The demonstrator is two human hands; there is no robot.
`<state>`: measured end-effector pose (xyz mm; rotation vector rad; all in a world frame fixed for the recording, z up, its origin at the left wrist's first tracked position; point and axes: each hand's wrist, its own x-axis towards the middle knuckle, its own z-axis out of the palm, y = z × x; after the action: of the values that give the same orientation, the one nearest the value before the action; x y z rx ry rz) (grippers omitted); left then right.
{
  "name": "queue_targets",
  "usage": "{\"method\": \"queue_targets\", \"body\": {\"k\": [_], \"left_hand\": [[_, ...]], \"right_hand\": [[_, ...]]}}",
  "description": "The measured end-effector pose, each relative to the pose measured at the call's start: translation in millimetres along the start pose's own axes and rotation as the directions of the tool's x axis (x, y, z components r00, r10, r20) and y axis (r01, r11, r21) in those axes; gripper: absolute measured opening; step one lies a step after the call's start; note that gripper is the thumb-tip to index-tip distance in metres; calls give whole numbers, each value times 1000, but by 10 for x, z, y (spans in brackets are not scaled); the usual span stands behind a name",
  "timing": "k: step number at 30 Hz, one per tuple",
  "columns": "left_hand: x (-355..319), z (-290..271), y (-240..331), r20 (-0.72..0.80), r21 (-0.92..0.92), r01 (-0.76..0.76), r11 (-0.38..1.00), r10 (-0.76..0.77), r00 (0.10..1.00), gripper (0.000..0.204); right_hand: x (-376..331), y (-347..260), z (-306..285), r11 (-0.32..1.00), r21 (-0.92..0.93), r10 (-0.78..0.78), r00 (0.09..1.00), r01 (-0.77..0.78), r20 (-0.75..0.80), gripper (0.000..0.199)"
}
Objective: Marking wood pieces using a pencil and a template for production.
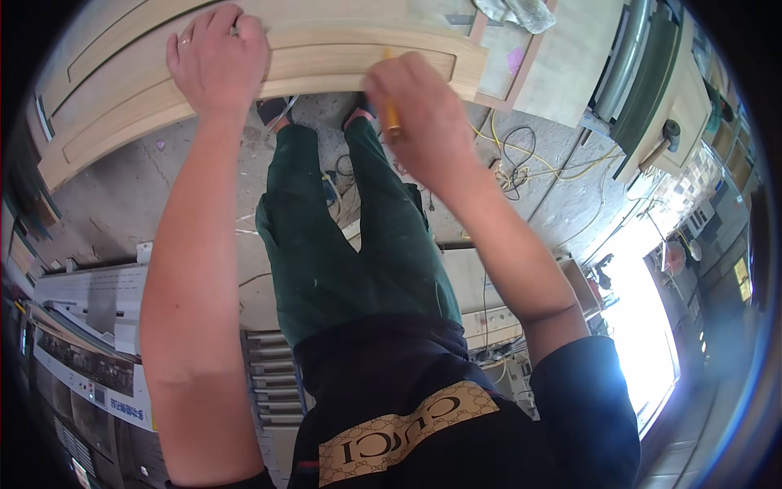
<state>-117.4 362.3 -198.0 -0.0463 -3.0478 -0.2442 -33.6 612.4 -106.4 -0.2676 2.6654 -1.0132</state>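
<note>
A long pale wooden panel point(326, 62), with a grooved recessed field, lies across the bench top in front of me. My left hand point(218, 61) is closed over it left of centre, fingers curled, a ring on one of them. Toward the panel's right end, my right hand point(428, 110) grips a thin yellow pencil point(393, 116). This hand is slightly blurred. The pencil points toward the panel; I cannot tell whether its tip touches the wood. Beyond the left hand lies a second grooved wooden panel point(106, 45).
A crumpled clear plastic bag point(521, 12) lies at the far right of the bench. A hammer point(664, 143) rests on another surface at right. Yellow and dark cables point(517, 163) tangle on the concrete floor. Metal rollers point(273, 379) stand at lower left, beside white machinery point(90, 301).
</note>
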Motion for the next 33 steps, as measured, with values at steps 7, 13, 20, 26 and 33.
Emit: {"method": "queue_targets", "body": {"k": [7,13,20,26,33], "left_hand": [[-10,-18,41,44,-11,68,998,-68,997,31],[15,-49,84,37,-19,47,999,-46,998,30],[-24,-94,85,15,-5,58,998,-58,998,28],[8,-89,160,-60,-94,41,995,-47,997,23],[11,-178,91,3,-81,79,994,-79,997,27]], "right_hand": [[49,-52,63,998,52,-25,997,29,-71,18],[-189,275,-342,989,-86,110,988,-119,-109,6],[-256,-40,-630,935,221,297,953,-277,-62,17],[-422,329,-502,963,-32,254,943,-267,-217,46],[-390,417,-373,988,-114,65,959,-100,-277,86]]}}
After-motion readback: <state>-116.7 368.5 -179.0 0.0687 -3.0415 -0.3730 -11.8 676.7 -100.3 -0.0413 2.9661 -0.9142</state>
